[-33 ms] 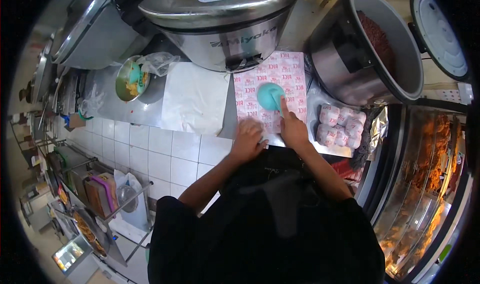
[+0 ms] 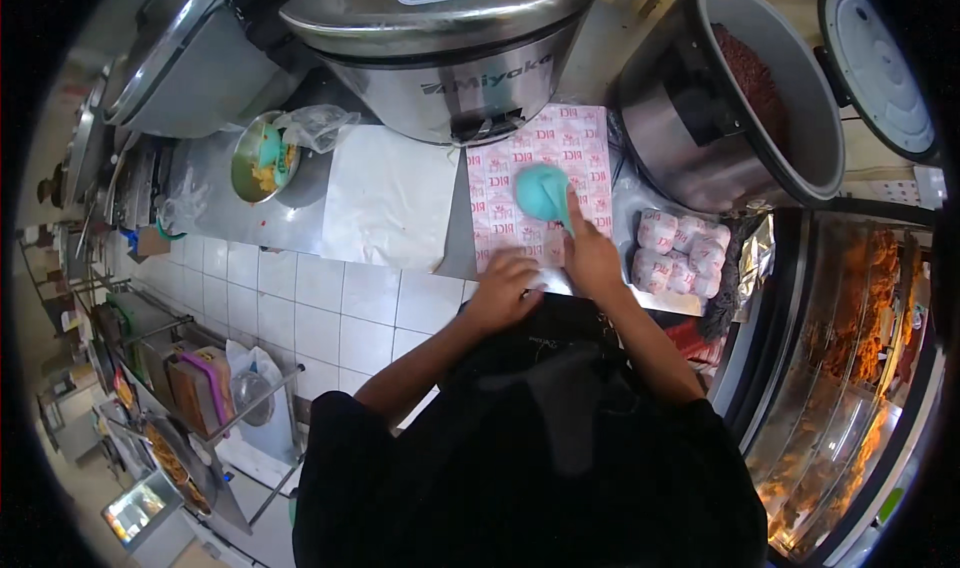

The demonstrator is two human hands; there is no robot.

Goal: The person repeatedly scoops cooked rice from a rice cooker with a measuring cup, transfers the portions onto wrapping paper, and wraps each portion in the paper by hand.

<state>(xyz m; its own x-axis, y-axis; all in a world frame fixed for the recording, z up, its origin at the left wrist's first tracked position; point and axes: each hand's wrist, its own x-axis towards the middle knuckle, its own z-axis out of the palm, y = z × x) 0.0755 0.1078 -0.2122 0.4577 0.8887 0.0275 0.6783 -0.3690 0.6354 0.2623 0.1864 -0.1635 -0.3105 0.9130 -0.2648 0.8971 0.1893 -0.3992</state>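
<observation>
The right hand [image 2: 592,253] grips a teal scoop [image 2: 542,190] by its handle, bowl down on a printed paper sheet [image 2: 540,183] that lies on the steel counter [image 2: 250,223]. The left hand [image 2: 508,290], fingers loosely curled, pins the sheet's near edge. This looks like the portioning step: rice being pressed out onto the wrapper. The next move seems to call for lifting the scoop clear while the sheet stays flat, then folding. Counted: one scoop, one printed sheet, one plain white sheet [image 2: 385,198] beside it, two cookers, one shut [image 2: 440,38] and one open [image 2: 770,98], and about eight wrapped bundles [image 2: 685,251] just right of the hand.
</observation>
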